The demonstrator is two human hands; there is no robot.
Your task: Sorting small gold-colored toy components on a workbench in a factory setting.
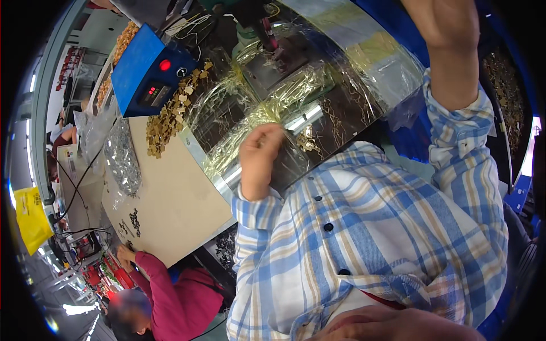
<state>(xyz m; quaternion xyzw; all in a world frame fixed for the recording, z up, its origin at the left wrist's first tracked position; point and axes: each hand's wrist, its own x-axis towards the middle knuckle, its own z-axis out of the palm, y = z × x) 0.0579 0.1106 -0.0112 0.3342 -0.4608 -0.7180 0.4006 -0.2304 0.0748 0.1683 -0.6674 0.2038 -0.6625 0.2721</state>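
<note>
My left hand [261,154] is closed, with its fingers curled together over the clear plastic film on the dark worktop. Whatever its fingertips hold, if anything, is too small to make out. Right beside it lies a small heap of gold-coloured metal pieces [309,140]. Crumpled, yellowish clear film [273,105] covers the bench between the hand and a machine with a dark base plate [284,68]. My right hand [446,23] is raised at the upper edge of the view, and its fingers are cut off there.
A blue control box [145,74] with a red light stands at the left of the machine, beside a pile of small gold-coloured pieces [168,119]. A bag of silvery parts [122,156] lies on the beige table [170,187]. A co-worker in a magenta sleeve [182,301] works at that table.
</note>
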